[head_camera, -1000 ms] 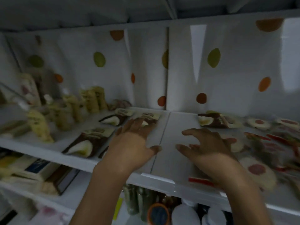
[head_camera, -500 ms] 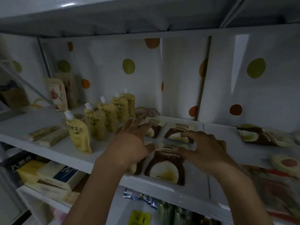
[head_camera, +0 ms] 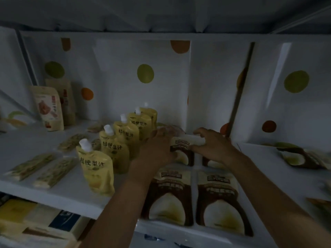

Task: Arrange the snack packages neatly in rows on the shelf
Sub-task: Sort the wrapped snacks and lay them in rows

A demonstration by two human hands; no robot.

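Note:
Brown-and-cream snack packages lie flat on the white shelf (head_camera: 53,197) in two columns. The two front packages (head_camera: 170,196) (head_camera: 220,201) lie side by side near the shelf's front edge. Two more sit behind them, partly hidden under my hands. My left hand (head_camera: 157,149) rests on the rear left package (head_camera: 180,151) with fingers spread. My right hand (head_camera: 213,145) lies over the rear right package (head_camera: 211,162), fingers bent down onto its top edge.
A row of several yellow spouted pouches (head_camera: 114,149) stands just left of my left hand. Flat green bars (head_camera: 41,170) lie further left, two upright bags (head_camera: 48,108) at the back. Another brown package (head_camera: 297,156) lies on the right. A lower shelf holds boxes (head_camera: 35,222).
The view has swung left and closer. Both hands have reached further back, from the front packages to the rear pair, and the front two now lie uncovered side by side.

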